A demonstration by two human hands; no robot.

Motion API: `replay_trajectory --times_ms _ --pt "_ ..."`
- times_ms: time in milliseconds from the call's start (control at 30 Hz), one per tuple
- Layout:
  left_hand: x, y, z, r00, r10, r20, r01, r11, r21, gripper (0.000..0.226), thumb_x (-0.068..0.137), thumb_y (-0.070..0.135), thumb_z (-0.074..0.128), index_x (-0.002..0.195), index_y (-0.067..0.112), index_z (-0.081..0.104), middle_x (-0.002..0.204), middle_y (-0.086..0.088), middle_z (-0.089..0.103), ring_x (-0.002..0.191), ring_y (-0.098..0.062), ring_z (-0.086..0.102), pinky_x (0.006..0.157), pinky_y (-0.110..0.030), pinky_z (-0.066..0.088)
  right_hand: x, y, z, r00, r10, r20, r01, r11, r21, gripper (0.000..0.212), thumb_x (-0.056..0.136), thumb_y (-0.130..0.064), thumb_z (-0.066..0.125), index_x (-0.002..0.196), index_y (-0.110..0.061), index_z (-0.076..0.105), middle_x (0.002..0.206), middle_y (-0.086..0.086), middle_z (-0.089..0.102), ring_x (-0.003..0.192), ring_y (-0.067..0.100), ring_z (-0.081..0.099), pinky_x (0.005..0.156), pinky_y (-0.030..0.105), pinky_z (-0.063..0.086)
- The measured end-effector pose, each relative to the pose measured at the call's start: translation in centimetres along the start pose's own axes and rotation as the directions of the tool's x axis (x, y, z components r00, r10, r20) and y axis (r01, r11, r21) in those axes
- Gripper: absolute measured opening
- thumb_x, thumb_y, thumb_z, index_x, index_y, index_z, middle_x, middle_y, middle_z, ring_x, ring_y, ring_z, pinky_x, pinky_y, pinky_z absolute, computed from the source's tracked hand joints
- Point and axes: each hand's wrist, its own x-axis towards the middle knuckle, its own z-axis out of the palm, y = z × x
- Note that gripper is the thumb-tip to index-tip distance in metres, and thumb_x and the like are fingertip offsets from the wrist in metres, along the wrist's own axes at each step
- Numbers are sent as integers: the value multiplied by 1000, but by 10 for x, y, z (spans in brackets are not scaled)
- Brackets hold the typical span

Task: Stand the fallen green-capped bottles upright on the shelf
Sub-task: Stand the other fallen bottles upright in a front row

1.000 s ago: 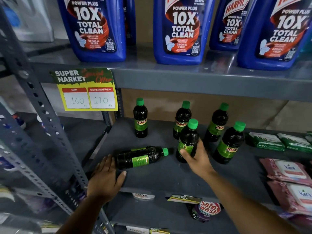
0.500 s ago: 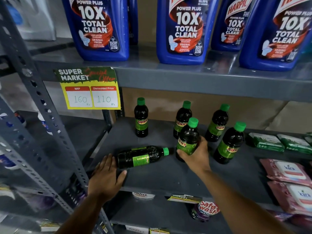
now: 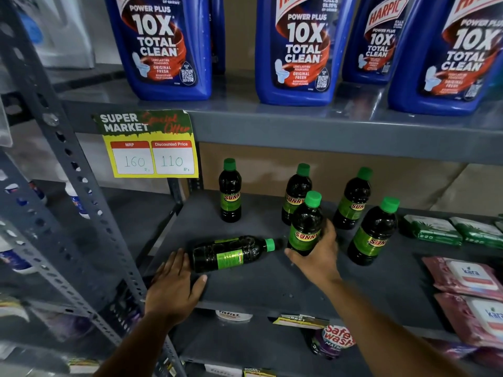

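One dark bottle with a green cap [image 3: 231, 253] lies on its side near the front of the grey shelf [image 3: 261, 292], its cap pointing right. My left hand [image 3: 174, 288] rests flat on the shelf edge, fingertips at the base of that fallen bottle. My right hand [image 3: 317, 258] is wrapped around the lower part of an upright green-capped bottle [image 3: 306, 223] just right of the fallen one. Several more green-capped bottles stand upright: one at the back left [image 3: 230, 190], two behind [image 3: 295, 193] [image 3: 353, 198], and one at the right [image 3: 373, 232].
Large blue cleaner bottles [image 3: 296, 50] fill the shelf above, whose edge carries a yellow price tag [image 3: 151, 146]. Green packets [image 3: 432, 229] and pink wipe packs [image 3: 468, 278] lie at the right. A perforated grey upright [image 3: 70, 172] runs down the left.
My right hand has closed around the upright bottle, which it only touched a second ago. My left hand and the fallen bottle have stayed put.
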Motion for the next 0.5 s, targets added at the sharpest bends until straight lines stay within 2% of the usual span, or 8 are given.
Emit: replay_trajectory --times_ms 67,100,167,233,300,400,433,500 --pt "-1 0 -2 1000 12 -10 -12 1000 -5 84 85 67 2 149 13 12 161 -6 13 148 -18 6 120 -38 9 -17 -5 1 960 -182 -214 148 975 -167 95 58 -52 77 130 -7 35 124 17 48 118 34 44 95 50 38" --pt "-1 1 -3 1000 19 -14 -19 1000 -14 81 86 63 2 149 12 12 161 -7 14 148 -18 6 120 -37 8 -28 -8 4 920 -305 -248 262 946 -191 84 62 -53 72 124 -6 40 118 19 48 113 34 43 93 48 37" --pt "-1 2 -5 999 33 -10 -33 999 -18 75 88 55 4 149 11 10 161 -8 12 148 -18 4 118 -36 3 -44 -18 13 862 -500 -77 488 862 -141 60 73 -45 67 117 -9 51 113 13 52 109 25 46 91 45 41" --pt "-1 3 -6 999 39 8 -39 999 -6 72 88 50 5 149 11 7 161 -8 8 148 -19 2 118 -35 1 -46 -29 24 773 -576 265 621 772 -133 50 79 -36 66 123 -15 55 123 6 52 116 19 47 97 44 44" --pt "-2 3 -8 999 45 24 -45 999 11 73 89 50 4 149 9 5 161 -11 5 148 -21 -1 118 -35 -1 -37 -40 38 666 -556 497 713 671 -205 60 81 -32 66 137 -18 48 141 7 45 131 26 40 112 43 32" --pt "-3 2 -10 997 79 14 -80 995 61 77 87 52 1 148 6 10 160 -14 9 148 -25 1 117 -36 -4 -17 -58 54 653 -382 654 707 618 -344 81 83 -39 67 150 -23 25 158 8 24 146 28 16 116 40 10" --pt "-4 2 -11 996 92 11 -92 993 75 78 86 53 1 148 5 12 160 -15 10 148 -26 2 118 -36 -5 -11 -62 58 648 -322 690 707 592 -388 85 82 -41 68 151 -24 20 158 7 23 146 27 16 116 42 9" --pt "-3 2 -12 994 106 12 -107 991 82 79 86 53 2 147 4 13 160 -15 11 148 -27 3 118 -37 -5 -2 -68 62 629 -231 742 720 534 -444 86 82 -42 68 150 -26 19 153 8 34 139 29 32 113 44 21"
